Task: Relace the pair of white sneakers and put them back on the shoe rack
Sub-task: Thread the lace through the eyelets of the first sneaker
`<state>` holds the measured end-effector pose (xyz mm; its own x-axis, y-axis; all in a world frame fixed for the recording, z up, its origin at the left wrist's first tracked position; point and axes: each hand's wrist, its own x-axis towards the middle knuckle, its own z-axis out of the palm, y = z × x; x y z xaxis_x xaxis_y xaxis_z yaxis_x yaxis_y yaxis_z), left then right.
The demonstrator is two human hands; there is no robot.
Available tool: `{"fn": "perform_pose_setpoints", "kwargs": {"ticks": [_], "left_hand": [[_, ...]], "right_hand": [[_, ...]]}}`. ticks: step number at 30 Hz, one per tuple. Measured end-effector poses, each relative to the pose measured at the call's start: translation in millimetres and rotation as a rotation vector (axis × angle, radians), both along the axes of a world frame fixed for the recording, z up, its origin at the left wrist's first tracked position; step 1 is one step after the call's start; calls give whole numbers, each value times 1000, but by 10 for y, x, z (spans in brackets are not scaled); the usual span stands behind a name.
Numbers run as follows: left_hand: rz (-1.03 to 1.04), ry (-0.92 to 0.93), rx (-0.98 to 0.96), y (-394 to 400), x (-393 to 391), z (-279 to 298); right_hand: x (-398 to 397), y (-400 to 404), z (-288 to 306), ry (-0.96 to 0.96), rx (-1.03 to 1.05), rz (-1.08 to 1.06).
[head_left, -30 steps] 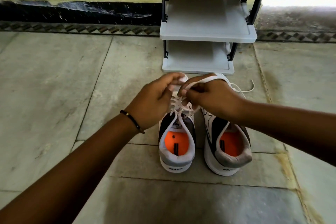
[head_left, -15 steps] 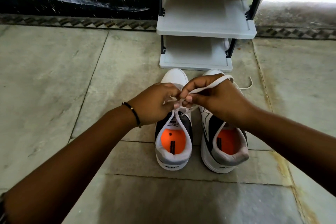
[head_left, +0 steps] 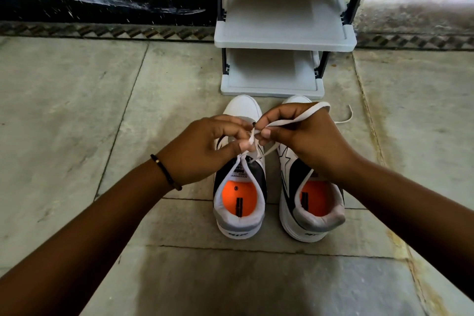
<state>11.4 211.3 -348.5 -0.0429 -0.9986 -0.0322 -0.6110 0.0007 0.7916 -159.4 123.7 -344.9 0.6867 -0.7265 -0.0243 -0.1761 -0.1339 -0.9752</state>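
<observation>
two white sneakers, black side panels, orange insoles, heels toward the camera, side by side on the stone floor (head_left: 77,110) just before the shoe rack (head_left: 284,41): left sneaker (head_left: 239,215), right sneaker (head_left: 311,218). left hand (head_left: 205,151) and right hand (head_left: 305,136) both pinch one white lace (head_left: 295,119) over the left sneaker, hiding its eyelets. one black bracelet (head_left: 165,170), left wrist. rack: two grey shelves visible.

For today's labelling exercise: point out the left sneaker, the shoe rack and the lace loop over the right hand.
left sneaker (head_left: 242,106), head view, on its white toe cap.
shoe rack (head_left: 284,42), head view, front edge of the upper shelf.
lace loop (head_left: 311,110), head view, on the flat strand arching over the knuckles.
</observation>
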Motion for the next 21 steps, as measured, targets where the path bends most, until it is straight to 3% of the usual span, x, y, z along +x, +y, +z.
{"fn": "perform_pose_setpoints", "kwargs": {"ticks": [6,12,16,21], "left_hand": [[162,63,11,65,-61,-43],[306,-32,-118,132,-181,-62],[338,20,-66,106,-242,-64],[343,440,31,96,-269,52]], "right_hand": [[24,52,64,-20,5,5],[-17,60,150,-44,13,23],[-32,98,151,-51,27,25],[-35,138,153,-26,66,26]]}}
